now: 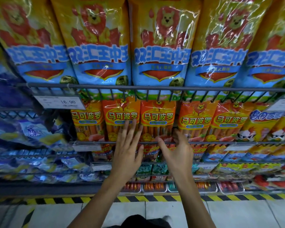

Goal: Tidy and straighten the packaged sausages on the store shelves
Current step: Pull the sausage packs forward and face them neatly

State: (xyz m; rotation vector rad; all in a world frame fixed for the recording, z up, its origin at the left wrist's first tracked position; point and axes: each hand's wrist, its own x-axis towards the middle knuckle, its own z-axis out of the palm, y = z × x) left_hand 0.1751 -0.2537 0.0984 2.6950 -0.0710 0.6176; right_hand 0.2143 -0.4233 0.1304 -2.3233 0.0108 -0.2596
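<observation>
Up close, the left hand (pixel 127 148) has its fingers (pixel 133 129) straight and spread, the tips lying flat against the front of an orange sausage pack (pixel 121 119) on the middle shelf. It grips nothing. The right hand (pixel 178 149) is loosely cupped with its thumb stretched toward the left hand; its fingers (pixel 179 134) curl at the right edge of the neighbouring orange sausage pack (pixel 158 120), though whether they actually pinch it cannot be told. Both packs stand upright in a row of like packs behind a wire shelf rail (pixel 220 143). Above them, large yellow-and-blue sausage bags (pixel 161 46) stand side by side behind an upper wire rail (pixel 155 88), where a price tag (pixel 59 102) reading 16.90 hangs. Blue packets (pixel 31 132) fill the shelves to the left.
</observation>
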